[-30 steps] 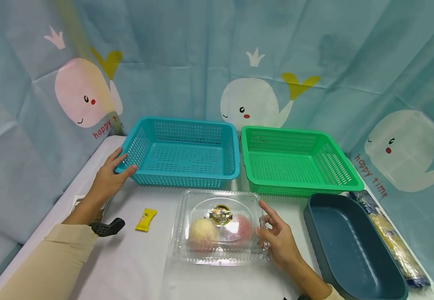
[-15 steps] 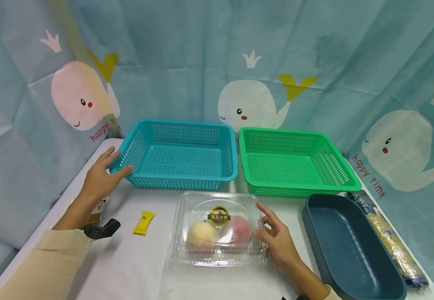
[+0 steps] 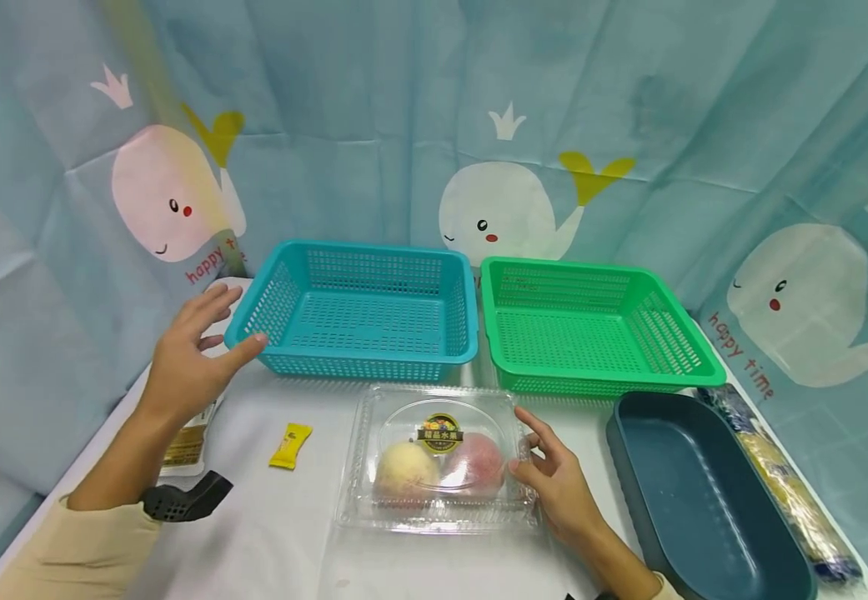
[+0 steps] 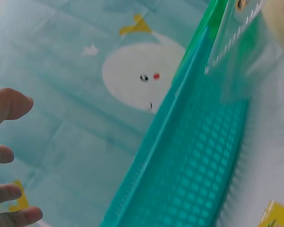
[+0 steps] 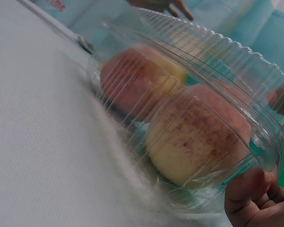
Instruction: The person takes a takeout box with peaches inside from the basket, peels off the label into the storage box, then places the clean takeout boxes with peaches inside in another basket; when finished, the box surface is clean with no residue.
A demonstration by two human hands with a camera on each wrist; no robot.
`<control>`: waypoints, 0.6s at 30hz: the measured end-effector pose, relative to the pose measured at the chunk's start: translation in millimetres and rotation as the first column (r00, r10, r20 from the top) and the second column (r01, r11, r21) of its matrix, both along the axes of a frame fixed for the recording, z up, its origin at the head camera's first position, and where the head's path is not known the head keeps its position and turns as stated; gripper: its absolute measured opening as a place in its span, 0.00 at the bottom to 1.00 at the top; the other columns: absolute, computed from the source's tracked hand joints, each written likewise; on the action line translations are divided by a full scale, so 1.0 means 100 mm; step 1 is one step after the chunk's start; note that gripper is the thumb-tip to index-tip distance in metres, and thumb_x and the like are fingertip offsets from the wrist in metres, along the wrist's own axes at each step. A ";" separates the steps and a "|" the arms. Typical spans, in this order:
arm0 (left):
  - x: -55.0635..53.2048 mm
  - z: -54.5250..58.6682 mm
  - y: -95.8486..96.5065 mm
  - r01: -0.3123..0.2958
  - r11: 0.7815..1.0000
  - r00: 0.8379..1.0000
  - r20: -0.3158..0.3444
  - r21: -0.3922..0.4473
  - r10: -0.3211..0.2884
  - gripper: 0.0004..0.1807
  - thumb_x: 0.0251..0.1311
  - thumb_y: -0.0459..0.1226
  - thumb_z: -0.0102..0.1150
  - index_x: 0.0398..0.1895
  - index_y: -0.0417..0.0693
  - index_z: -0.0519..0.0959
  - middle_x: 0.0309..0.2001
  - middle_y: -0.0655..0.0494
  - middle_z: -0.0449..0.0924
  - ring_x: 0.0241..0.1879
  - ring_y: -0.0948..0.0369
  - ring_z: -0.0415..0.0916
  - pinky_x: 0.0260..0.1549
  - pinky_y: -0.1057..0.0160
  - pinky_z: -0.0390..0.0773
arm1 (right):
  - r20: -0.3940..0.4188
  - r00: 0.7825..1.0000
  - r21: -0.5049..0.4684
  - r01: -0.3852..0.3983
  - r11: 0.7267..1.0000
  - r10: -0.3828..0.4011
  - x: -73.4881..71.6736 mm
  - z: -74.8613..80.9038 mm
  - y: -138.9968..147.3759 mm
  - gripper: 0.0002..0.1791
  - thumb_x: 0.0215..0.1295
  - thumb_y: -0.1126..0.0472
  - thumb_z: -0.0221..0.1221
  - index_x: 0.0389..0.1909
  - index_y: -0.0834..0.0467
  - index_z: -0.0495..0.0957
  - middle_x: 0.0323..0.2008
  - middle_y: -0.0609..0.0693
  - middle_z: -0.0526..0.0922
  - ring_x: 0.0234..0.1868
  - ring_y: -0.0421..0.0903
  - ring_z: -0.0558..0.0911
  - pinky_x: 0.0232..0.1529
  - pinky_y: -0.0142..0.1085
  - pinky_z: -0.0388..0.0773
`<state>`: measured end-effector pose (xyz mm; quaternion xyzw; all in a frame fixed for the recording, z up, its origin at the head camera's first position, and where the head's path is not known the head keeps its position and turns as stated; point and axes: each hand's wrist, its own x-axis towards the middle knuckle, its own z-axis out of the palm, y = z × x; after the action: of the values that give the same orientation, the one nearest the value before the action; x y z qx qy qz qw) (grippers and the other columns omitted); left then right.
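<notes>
A clear plastic clamshell box (image 3: pixel 441 508) with a printed label lies on the white table, holding two peaches, one yellowish (image 3: pixel 406 473) and one pink (image 3: pixel 473 467). My right hand (image 3: pixel 557 483) pinches its right end between thumb and fingers; the thumb (image 5: pixel 246 187) lies against the plastic in the right wrist view. At the left end of the blue basket (image 3: pixel 358 368), my left hand (image 3: pixel 189 358) is held up with its fingers spread and nothing in them. Its thumb overlaps the basket's front left corner in the head view, while the left wrist view shows the fingers apart from the rim.
A green basket (image 3: pixel 606 385) stands right of the blue one. The dark blue tub (image 3: pixel 692 492) is at the right, beside a long plastic-wrapped pack (image 3: pixel 786 483). A small yellow packet (image 3: pixel 290 446) and a partly hidden pack (image 3: pixel 188 446) lie at the left. A curtain hangs behind.
My left hand has let go of the blue basket's left corner and drawn back slightly toward me and to the left. My right hand stays on the clamshell box.
</notes>
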<state>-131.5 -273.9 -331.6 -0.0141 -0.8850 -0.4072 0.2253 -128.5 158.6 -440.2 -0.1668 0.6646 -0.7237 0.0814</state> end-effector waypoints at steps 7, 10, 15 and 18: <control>0.19 0.10 0.18 0.071 0.997 0.992 -0.101 -0.013 -0.072 0.37 0.58 0.36 0.66 0.72 0.55 0.64 0.71 0.56 0.57 0.62 0.47 0.63 0.48 0.80 0.64 | -0.021 1.000 0.006 -0.002 1.000 0.002 0.00 0.00 0.02 0.38 0.59 0.77 0.56 0.71 0.63 0.57 0.41 0.60 0.59 0.38 0.47 0.77 0.32 0.34 0.78; 0.25 0.11 0.25 0.098 0.995 0.988 -0.117 0.005 -0.097 0.38 0.58 0.34 0.66 0.72 0.57 0.64 0.70 0.57 0.58 0.62 0.50 0.64 0.48 0.79 0.65 | -0.026 1.000 0.009 -0.008 1.000 0.009 0.00 0.00 0.02 0.38 0.60 0.77 0.56 0.71 0.63 0.57 0.41 0.60 0.59 0.38 0.47 0.76 0.32 0.34 0.78; 0.32 0.08 0.34 0.138 0.990 0.984 -0.118 0.031 -0.133 0.38 0.57 0.32 0.66 0.72 0.57 0.65 0.69 0.56 0.59 0.61 0.50 0.65 0.49 0.77 0.67 | -0.026 0.999 0.013 -0.027 1.000 0.027 -0.01 -0.01 0.02 0.38 0.61 0.76 0.57 0.72 0.62 0.57 0.41 0.61 0.58 0.39 0.47 0.76 0.34 0.35 0.78; 0.33 0.02 0.39 0.144 0.989 0.984 -0.109 0.027 -0.140 0.38 0.57 0.32 0.67 0.72 0.56 0.65 0.69 0.54 0.59 0.60 0.48 0.66 0.50 0.78 0.66 | -0.026 0.999 0.014 -0.033 0.999 0.034 -0.01 -0.01 0.03 0.38 0.61 0.75 0.57 0.72 0.62 0.56 0.41 0.61 0.58 0.40 0.48 0.76 0.34 0.36 0.79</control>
<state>-98.1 -235.1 -329.8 -0.0950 -0.8612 -0.4362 0.2431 -129.7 161.1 -440.7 -0.1867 0.6677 -0.7155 0.0860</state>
